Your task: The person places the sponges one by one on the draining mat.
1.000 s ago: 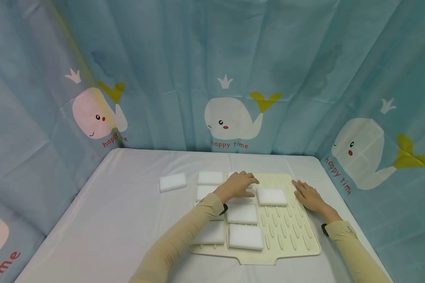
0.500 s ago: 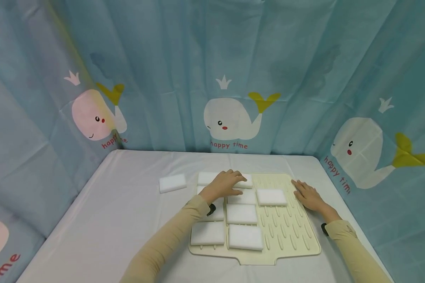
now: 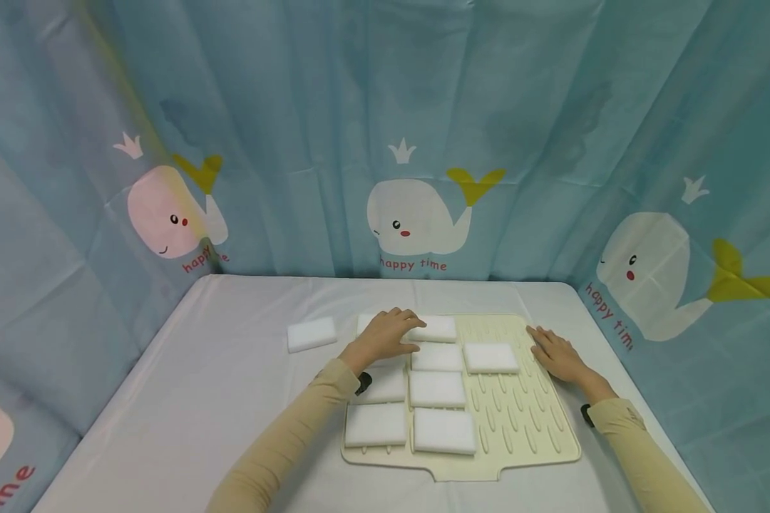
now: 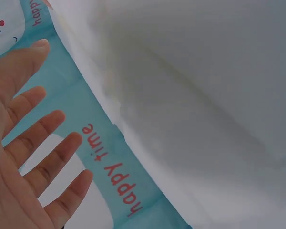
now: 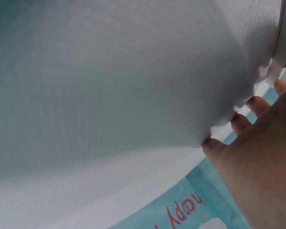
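Observation:
A cream ridged mat (image 3: 520, 427) lies on the table and bears several white rectangular sponge blocks. They stand in a left column and a middle column, and one single block (image 3: 490, 358) sits farther right. My left hand (image 3: 383, 336) hovers over the upper left blocks and partly hides them. Its fingers look spread and hold nothing in the left wrist view, where the palm (image 4: 19, 186) shows. At the mat's upper right edge rests my right hand (image 3: 558, 356), fingers extended along the rim; in the right wrist view the fingertips (image 5: 214, 145) touch the white surface.
One loose white block (image 3: 311, 335) lies on the white-covered table (image 3: 244, 385), left of the mat. A blue curtain (image 3: 308, 185) with whale prints borders the table at the back and both sides.
My left hand has moved left, away from the single block on the right, uncovering the upper middle blocks. My right hand has stayed at the mat's edge.

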Demonstrator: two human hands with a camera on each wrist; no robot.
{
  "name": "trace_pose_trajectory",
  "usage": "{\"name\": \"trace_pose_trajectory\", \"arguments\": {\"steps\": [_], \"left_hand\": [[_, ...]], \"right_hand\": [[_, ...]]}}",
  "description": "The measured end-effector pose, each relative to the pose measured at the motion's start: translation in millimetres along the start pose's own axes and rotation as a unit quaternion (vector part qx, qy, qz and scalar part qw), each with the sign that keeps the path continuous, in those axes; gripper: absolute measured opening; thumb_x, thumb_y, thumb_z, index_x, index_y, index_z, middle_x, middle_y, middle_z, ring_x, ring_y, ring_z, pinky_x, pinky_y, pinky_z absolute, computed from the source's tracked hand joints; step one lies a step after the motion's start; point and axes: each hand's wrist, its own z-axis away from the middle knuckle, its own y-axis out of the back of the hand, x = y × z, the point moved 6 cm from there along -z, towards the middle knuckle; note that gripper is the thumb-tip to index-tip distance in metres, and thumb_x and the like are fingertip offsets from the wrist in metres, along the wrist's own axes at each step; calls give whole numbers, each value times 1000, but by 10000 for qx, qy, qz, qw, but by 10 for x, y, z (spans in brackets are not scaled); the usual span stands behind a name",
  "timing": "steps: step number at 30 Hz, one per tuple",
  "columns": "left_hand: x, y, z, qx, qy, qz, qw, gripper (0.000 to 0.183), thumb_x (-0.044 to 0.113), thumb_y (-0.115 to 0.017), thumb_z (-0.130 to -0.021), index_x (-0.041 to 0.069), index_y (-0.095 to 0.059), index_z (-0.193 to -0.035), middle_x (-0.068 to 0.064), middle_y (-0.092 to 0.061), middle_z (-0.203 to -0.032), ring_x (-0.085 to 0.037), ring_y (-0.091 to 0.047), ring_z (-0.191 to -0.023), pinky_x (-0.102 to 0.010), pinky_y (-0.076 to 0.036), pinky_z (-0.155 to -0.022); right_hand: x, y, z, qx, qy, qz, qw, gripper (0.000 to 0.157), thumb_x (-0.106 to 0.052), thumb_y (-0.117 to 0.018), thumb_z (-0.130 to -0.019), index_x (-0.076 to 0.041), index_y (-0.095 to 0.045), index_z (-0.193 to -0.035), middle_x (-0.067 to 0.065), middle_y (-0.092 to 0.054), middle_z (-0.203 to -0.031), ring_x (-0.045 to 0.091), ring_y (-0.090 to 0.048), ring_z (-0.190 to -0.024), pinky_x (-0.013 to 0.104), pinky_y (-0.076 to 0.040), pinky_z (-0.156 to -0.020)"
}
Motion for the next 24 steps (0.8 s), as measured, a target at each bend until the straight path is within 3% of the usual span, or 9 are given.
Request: {"name": "trace_pose_trajectory", "arguments": {"steps": [14,24], "left_hand": [[-318,41,281,383,109,167,9991,50,41,-67,-83,22,-56,-127,-1,-55,-124,-23,-53,-109,-40,-47,-83],[-586,34,524,502,432,402,9970,48,38,-68,-83,19,-58,-126,-2,-56,-124,-25,-52,-110,-41,-47,-82]], "right_hand": [[-3,-5,0,42,45,79,9999,45,-17,-42,-98,4,-36,-138,34,-31,-139,56,-30,-122,71,-23,-91],[33,-30,-4,154,109,64,9998,45,-16,-43,-98,4,-37,-138,34,-33,-138,57,-31,-121,72,-23,-91]]}}
